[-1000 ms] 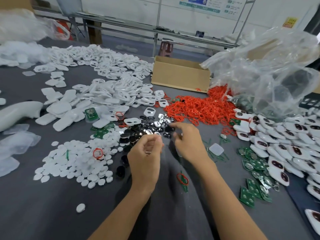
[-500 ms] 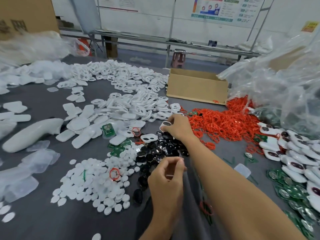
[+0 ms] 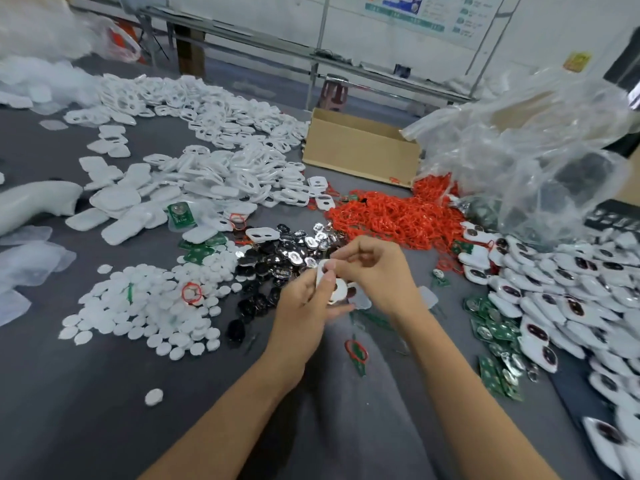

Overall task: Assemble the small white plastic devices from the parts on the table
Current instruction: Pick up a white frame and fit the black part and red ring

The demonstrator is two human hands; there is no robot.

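Both hands meet over the middle of the grey table. My left hand (image 3: 304, 303) and my right hand (image 3: 377, 271) pinch one white plastic shell (image 3: 336, 289) with openings in it; a dark insert shows at its lower right. Just beyond the hands lies a heap of black and silvery inserts (image 3: 284, 254). White round caps (image 3: 145, 306) are spread to the left. White shells (image 3: 214, 174) are piled further back. Red rings (image 3: 391, 216) lie behind the right hand. Green circuit boards (image 3: 495, 337) and assembled white devices (image 3: 568, 299) fill the right side.
An open cardboard box (image 3: 360, 150) stands at the back centre. A large clear plastic bag (image 3: 533, 150) bulges at the back right. A white curved tool (image 3: 31, 202) and clear bags lie at the left edge. A red ring (image 3: 356, 349) on a green board lies near my right forearm.
My right hand reached out to the shell pile, then came back with a white shell. Both hands now hold it together in front of me.
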